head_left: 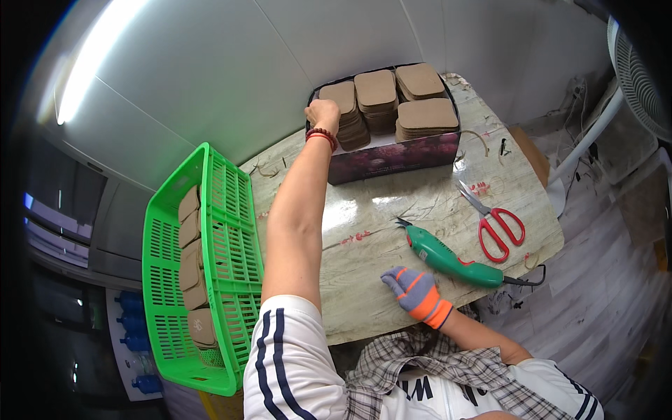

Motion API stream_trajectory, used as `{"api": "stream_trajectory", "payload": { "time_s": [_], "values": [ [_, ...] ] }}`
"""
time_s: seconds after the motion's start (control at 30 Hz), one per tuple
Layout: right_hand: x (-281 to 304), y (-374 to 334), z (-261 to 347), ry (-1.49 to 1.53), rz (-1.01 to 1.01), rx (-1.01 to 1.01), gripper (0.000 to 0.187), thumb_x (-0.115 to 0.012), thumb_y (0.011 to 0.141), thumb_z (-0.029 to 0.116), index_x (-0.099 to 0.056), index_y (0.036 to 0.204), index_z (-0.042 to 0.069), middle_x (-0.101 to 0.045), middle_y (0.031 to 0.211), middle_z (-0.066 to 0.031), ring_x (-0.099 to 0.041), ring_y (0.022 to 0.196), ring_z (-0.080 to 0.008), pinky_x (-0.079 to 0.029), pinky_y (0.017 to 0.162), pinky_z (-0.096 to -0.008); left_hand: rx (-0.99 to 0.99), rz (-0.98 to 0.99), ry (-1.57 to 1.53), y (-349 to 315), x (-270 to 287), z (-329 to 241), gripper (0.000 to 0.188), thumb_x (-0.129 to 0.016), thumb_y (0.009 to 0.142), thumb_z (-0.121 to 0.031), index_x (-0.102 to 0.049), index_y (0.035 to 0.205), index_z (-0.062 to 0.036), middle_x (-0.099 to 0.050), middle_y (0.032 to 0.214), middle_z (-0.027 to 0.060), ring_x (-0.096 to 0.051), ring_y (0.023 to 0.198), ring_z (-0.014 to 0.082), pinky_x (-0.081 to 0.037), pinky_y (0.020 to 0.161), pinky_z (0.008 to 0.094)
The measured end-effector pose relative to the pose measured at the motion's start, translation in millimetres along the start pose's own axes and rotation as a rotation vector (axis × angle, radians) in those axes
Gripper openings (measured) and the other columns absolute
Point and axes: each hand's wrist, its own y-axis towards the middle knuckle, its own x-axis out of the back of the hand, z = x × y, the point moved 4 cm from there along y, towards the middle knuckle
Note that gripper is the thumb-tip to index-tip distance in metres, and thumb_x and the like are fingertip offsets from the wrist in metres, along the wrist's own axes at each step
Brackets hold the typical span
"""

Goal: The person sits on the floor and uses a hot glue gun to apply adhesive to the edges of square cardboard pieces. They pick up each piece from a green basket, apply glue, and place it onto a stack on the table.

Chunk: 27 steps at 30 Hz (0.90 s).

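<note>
My left hand (323, 115) is bare and reaches to the left end of a dark floral box (392, 159). Its fingers are curled closed beside a stack of brown rounded-square pieces (338, 96); what they grip, if anything, is hidden. More such stacks (428, 114) fill the box. Near the table's front edge, my right hand (416, 292) wears an orange and grey glove. Its fingers are curled in, with nothing visible in them. Just beyond it lies a green electric cutter (448, 257) with a black cord. Red-handled scissors (497, 227) rest to the cutter's right.
At the table's left side stands a green plastic basket (234, 280) holding more brown pieces (192, 273). The worn wooden table (336, 280) has loose threads on it. A wall rises behind the box. To the right is a white standing fan (637, 77).
</note>
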Motion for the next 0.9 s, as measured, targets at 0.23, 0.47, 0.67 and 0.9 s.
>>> {"api": "stream_trajectory", "payload": {
  "time_s": [0.23, 0.47, 0.67, 0.9],
  "values": [
    [-9, -3, 10, -0.105, 0.046, 0.04, 0.012, -0.061, 0.086, 0.013, -0.067, 0.092, 0.005, -0.065, 0.086, -0.0125, -0.061, 0.067, -0.0288, -0.049, 0.059, -0.036, -0.578, -0.198, -0.013, -50, 94, -27, 0.032, -0.058, 0.085, -0.011, -0.057, 0.112, 0.0055, -0.057, 0.114, 0.0244, -0.058, 0.106, 0.0353, -0.047, 0.092, 0.0393],
    [-8, 2, 0, 1.222, 0.236, -0.506, 0.066, -0.032, 0.096, 0.055, -0.057, 0.11, -0.005, -0.048, 0.068, 0.0005, -0.044, 0.059, -0.0123, -0.037, 0.053, -0.0255, -0.359, 0.14, -0.857, -257, 181, 50, 0.019, -0.052, 0.092, -0.003, -0.061, 0.107, 0.0028, -0.064, 0.102, 0.0101, -0.063, 0.088, 0.0165, -0.051, 0.075, 0.0283],
    [-16, -19, 27, 1.863, 0.319, -0.719, 0.105, -0.032, 0.076, 0.082, -0.034, 0.138, -0.003, -0.05, 0.127, -0.0217, -0.051, 0.116, -0.0318, -0.04, 0.101, -0.0437, -0.694, 0.162, -0.229, -399, 211, 126, 0.04, -0.065, 0.084, -0.019, -0.058, 0.122, -0.0074, -0.054, 0.123, 0.0125, -0.047, 0.116, 0.0275, -0.036, 0.098, 0.0388],
    [-24, -47, 49, 2.408, 0.762, -0.587, 0.099, -0.031, 0.076, 0.083, -0.044, 0.128, -0.001, -0.053, 0.116, -0.0169, -0.051, 0.112, -0.0272, -0.04, 0.098, -0.041, -0.798, 0.054, -0.138, -428, 231, 113, 0.026, -0.066, 0.08, -0.011, -0.065, 0.105, -0.0062, -0.059, 0.104, 0.0098, -0.052, 0.103, 0.0272, -0.039, 0.09, 0.0389]
  ]
}}
